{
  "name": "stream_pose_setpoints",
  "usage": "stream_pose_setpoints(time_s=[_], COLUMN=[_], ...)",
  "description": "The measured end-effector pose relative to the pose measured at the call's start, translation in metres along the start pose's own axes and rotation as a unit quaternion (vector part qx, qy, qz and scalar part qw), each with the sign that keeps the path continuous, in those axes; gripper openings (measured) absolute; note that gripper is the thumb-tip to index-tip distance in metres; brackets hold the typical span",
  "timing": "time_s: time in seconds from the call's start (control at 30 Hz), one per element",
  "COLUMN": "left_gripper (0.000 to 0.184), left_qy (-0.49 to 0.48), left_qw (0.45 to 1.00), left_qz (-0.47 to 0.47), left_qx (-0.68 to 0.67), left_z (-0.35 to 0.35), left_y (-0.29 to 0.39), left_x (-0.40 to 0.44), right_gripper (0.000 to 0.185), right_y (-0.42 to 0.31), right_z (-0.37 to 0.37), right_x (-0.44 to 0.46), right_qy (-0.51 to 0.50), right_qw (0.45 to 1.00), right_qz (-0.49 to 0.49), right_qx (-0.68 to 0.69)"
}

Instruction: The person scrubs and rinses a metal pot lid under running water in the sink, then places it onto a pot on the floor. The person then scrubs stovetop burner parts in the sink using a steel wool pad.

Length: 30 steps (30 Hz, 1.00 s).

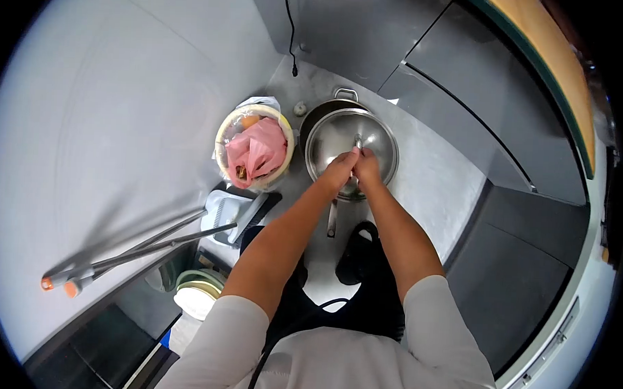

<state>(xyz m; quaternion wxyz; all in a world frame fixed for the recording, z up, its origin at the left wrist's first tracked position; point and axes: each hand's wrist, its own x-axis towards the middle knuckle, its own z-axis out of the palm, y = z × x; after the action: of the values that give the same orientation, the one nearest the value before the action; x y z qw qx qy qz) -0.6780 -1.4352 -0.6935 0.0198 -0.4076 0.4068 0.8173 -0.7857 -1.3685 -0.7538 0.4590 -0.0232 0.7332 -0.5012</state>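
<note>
My left hand point(340, 168) and my right hand point(368, 166) meet over a shiny round pot lid point(381, 138), both closed at its arched handle point(358, 140). Most of the fingertips are hidden behind the hands. Under the lid is a metal pan point(313, 119), its dark inside showing as a crescent at the upper left, so the lid sits off-centre over it. The pan has a loop handle point(346, 91) at the far side and a long flat handle point(332, 223) pointing back towards my feet. Whether the lid touches the pan I cannot tell.
Left of the pan stands a lined bin point(222, 133) holding a pink plastic bag point(261, 148). A small whitish round object point(300, 108) lies behind. A dustpan point(222, 208) and long-handled tools point(165, 244) lean at the left wall. Grey cabinets point(466, 83) border the right.
</note>
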Motion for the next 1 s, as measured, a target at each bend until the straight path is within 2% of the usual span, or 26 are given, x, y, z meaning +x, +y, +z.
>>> stream_pose_setpoints(time_s=[0.1,0.33,0.37,0.43,0.53,0.63,0.73,0.9,1.0], left_gripper=[0.072,0.071,0.071,0.071,0.074,0.077,0.078,0.075,0.056], left_qy=[0.054,0.038,0.039,0.045,0.053,0.048,0.048,0.041,0.095], left_qw=[0.998,0.999,0.999,0.999,0.998,0.998,0.998,0.996,0.993], left_qz=[-0.006,0.008,0.009,0.009,0.003,0.005,0.006,0.029,0.04], left_qx=[-0.014,0.014,0.013,0.023,0.039,0.035,0.042,0.069,0.057], left_z=[-0.019,-0.044,-0.046,-0.047,-0.043,-0.047,-0.051,-0.054,-0.047], left_y=[-0.028,-0.034,-0.035,-0.033,-0.024,-0.025,-0.025,-0.018,-0.018], left_x=[0.043,0.083,0.087,0.088,0.074,0.08,0.079,0.08,0.073], right_gripper=[0.032,0.034,0.033,0.032,0.027,0.026,0.024,0.023,0.026], right_y=[0.016,0.042,0.042,-0.007,0.051,0.042,0.05,0.071,0.069], right_z=[0.015,0.028,0.027,0.031,0.03,0.031,0.036,0.04,0.04], right_x=[0.036,0.089,0.09,0.043,0.1,0.09,0.099,0.131,0.13], right_qy=[0.01,-0.027,-0.028,-0.029,-0.051,-0.065,-0.06,-0.045,-0.028], right_qw=[1.0,0.999,0.999,0.998,0.997,0.997,0.997,0.996,0.987], right_qz=[-0.007,-0.046,-0.019,0.037,-0.05,-0.008,-0.038,-0.068,-0.084], right_qx=[-0.022,0.009,0.023,0.052,-0.015,0.048,0.037,-0.029,-0.131])
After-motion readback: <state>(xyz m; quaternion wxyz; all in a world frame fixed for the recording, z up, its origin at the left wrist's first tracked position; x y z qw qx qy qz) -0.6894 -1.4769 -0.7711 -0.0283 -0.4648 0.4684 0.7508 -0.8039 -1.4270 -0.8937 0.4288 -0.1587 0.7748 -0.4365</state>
